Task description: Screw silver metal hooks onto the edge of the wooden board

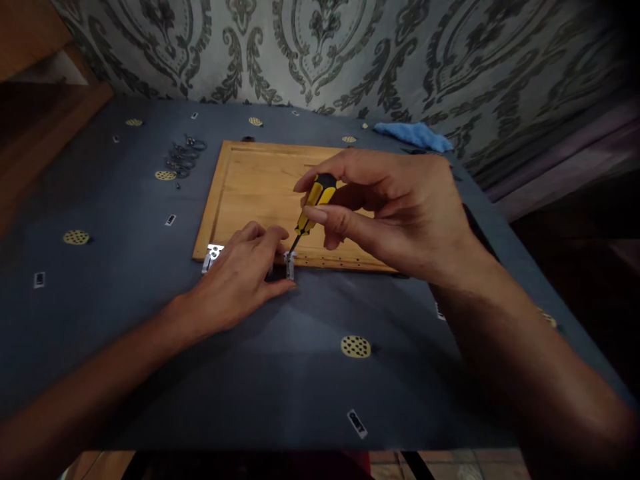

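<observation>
My right hand (395, 207) pinches a small yellow and black screwdriver (316, 201) by its handle. The shaft points down, with its tip at a small metal hinge (290, 264) on the near edge of a wooden panel (260, 190). My left hand (245, 273) rests over that same edge, its thumb and forefinger bent around the hinge and holding it. Beside the left hand, at the panel's near left corner, sits another shiny metal hinge (214, 253), partly covered by the hand. Small dark holes run along the near edge to the right.
Several dark metal ring-shaped pieces (184, 157) lie left of the panel, with a small screw (177, 185) close by. A blue cloth (414, 135) lies at the back by the patterned wall. Wooden furniture (55, 153) borders the blue-grey tablecloth (280, 387) on the left.
</observation>
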A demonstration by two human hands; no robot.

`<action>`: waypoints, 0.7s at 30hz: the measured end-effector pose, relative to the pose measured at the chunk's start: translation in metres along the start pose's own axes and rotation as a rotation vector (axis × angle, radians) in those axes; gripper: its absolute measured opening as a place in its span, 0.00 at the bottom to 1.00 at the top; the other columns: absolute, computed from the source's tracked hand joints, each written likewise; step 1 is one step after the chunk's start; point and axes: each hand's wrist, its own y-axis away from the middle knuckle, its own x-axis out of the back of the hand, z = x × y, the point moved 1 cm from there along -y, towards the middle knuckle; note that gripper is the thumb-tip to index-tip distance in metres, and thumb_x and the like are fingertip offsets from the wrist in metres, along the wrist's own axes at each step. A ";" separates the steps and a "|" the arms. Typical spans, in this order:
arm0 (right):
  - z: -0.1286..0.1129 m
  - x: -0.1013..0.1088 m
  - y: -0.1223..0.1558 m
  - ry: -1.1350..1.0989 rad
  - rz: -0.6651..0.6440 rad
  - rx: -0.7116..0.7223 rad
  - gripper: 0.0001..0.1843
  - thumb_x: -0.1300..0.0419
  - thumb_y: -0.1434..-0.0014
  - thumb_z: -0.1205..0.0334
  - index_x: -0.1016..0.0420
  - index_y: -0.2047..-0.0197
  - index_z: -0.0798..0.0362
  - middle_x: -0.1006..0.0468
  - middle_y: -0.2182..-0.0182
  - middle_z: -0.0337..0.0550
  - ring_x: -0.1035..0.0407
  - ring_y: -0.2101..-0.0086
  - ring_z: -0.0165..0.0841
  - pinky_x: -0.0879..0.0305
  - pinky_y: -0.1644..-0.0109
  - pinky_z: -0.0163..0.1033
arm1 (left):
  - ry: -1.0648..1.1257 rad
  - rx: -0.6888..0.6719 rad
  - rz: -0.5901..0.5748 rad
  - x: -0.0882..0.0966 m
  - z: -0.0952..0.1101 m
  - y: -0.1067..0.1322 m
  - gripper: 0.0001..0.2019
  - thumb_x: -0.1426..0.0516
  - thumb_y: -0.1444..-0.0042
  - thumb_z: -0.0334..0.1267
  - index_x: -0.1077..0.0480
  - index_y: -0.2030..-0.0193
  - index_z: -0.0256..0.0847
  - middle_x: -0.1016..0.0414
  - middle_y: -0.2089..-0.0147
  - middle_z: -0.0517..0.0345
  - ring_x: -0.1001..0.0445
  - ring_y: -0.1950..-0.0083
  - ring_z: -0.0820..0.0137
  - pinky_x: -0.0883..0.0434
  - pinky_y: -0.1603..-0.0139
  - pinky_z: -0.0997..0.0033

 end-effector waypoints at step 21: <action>-0.003 -0.002 0.015 0.078 0.194 -0.010 0.15 0.30 0.44 0.46 0.22 0.63 0.48 0.20 0.70 0.37 0.27 0.77 0.29 0.27 0.75 0.35 | 0.019 -0.008 0.009 0.000 0.000 0.002 0.22 0.32 0.44 0.40 0.36 0.47 0.42 0.23 0.54 0.54 0.29 0.44 0.58 0.28 0.47 0.57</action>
